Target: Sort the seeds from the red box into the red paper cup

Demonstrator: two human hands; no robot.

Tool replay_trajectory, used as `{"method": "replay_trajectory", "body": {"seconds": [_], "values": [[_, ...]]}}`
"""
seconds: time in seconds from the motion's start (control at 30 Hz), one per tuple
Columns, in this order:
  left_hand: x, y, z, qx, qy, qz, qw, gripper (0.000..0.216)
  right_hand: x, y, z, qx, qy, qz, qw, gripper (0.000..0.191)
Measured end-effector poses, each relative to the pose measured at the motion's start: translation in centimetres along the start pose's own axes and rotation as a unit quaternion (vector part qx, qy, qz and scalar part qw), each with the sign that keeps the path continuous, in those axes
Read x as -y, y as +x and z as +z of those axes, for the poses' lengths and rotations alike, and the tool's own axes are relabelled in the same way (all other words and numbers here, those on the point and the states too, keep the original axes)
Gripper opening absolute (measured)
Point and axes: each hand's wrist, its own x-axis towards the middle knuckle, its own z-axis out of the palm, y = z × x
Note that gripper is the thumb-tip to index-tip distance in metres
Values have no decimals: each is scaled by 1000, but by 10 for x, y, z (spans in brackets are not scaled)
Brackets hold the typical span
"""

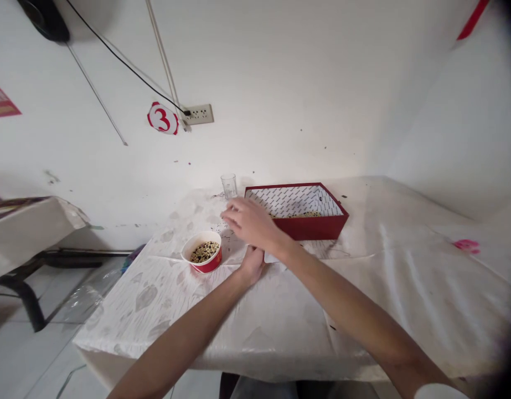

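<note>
My right hand [250, 221] reaches forward over the table, fingers bent and close together, between the small clear glass [229, 185] and the red box [297, 211]. I cannot make out anything in it. My left hand [251, 265] rests on the white cloth just beneath the right wrist, its fingers hidden, next to a white paper edge [272, 258]. A red paper bowl [202, 252] filled with mixed light and dark beans sits left of both hands. The red box has a patterned white lining and a few beans inside.
A white patterned cloth [363, 288] covers the table, which stands against a white wall with a socket [199, 114] and a red number 3 sign [163, 118]. Another covered table [26, 224] stands at the left. A pink mark [466, 245] lies at the right.
</note>
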Motion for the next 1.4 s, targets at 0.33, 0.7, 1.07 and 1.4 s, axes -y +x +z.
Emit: {"method": "replay_trajectory", "body": {"seconds": [0.33, 0.7, 1.07, 1.4], "values": [[-6, -3, 4, 22, 5, -42, 999, 21, -142, -48, -62, 183, -118, 420, 881, 25], [-7, -3, 1, 97, -66, -40, 992, 24, -167, -59, -40, 344, -71, 486, 800, 53], [1, 6, -10, 74, -1, -39, 996, 25, -165, -55, -43, 462, 0, 507, 728, 24], [-14, 0, -5, 44, -82, -125, 988, 13, -168, -56, -37, 469, 9, 520, 714, 12]]}}
